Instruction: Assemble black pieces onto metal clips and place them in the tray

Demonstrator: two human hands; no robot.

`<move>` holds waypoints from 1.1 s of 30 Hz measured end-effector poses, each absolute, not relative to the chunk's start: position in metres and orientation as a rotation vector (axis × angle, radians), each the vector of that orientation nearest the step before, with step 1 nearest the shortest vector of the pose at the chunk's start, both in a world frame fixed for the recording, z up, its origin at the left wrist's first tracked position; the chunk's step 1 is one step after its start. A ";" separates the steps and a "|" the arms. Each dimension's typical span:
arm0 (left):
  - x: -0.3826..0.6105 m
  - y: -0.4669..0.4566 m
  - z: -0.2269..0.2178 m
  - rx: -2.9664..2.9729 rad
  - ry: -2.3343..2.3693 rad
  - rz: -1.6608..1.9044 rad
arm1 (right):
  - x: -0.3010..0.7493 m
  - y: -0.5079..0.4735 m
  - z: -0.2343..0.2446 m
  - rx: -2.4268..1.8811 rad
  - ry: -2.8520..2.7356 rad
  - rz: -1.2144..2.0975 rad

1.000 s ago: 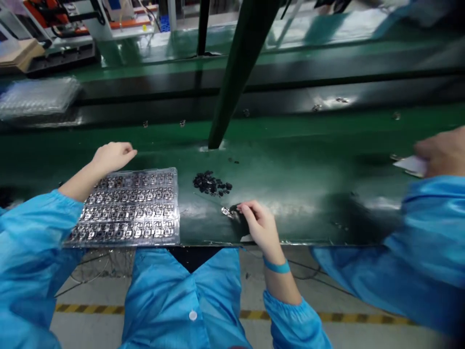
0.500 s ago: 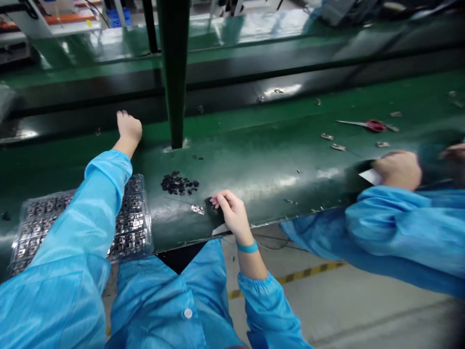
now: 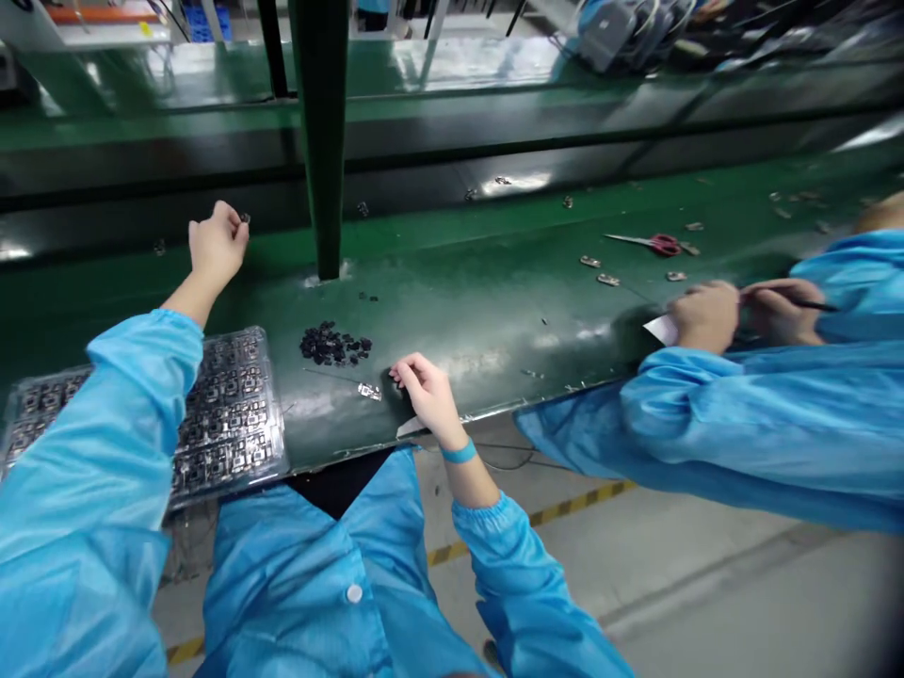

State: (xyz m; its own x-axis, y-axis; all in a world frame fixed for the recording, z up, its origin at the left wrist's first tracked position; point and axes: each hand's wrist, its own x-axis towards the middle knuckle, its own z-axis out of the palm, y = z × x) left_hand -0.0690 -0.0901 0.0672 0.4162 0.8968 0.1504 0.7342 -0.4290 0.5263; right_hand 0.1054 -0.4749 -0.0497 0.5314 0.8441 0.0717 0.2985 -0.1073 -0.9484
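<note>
Green bench (image 3: 494,311): near edge runs low-left to mid-right, dark rail along the far side, green post (image 3: 321,141) standing centre-left. Bare surface right of the post out to the scissors (image 3: 653,245) — most of the free room is there.

Left hand (image 3: 216,247) is reached far over the bench, left of the post, fingers curled into a pinch on a small dark part (image 3: 244,217) at the fingertips (too small to tell its shape or which way it points). Sleeve crosses the clear tray (image 3: 233,414).

Tray lies at the near left, long axis along the bench edge, cells filled with small metal pieces; its near rim overhangs the edge.

Right hand (image 3: 424,395) rests at the near edge, fingers bent, narrow — tips touching a dark patch on the bench, nothing clearly gripped. A small shiny piece (image 3: 368,391) lies just left of it, and a pile of black bits (image 3: 333,345) sits a little farther.

A co-worker's hands (image 3: 734,315) work at the far right, holding a white card and a thin tool.
</note>
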 end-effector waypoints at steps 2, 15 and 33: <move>-0.086 -0.119 0.081 2.002 1.199 0.730 | 0.107 -0.470 -0.049 -1.727 -1.050 0.574; -0.229 -0.377 0.064 0.827 0.878 0.805 | 0.084 -0.432 -0.047 -2.042 -1.636 0.164; -0.173 -0.460 0.002 0.813 0.614 0.646 | 0.150 -0.480 -0.028 -1.942 -1.934 0.200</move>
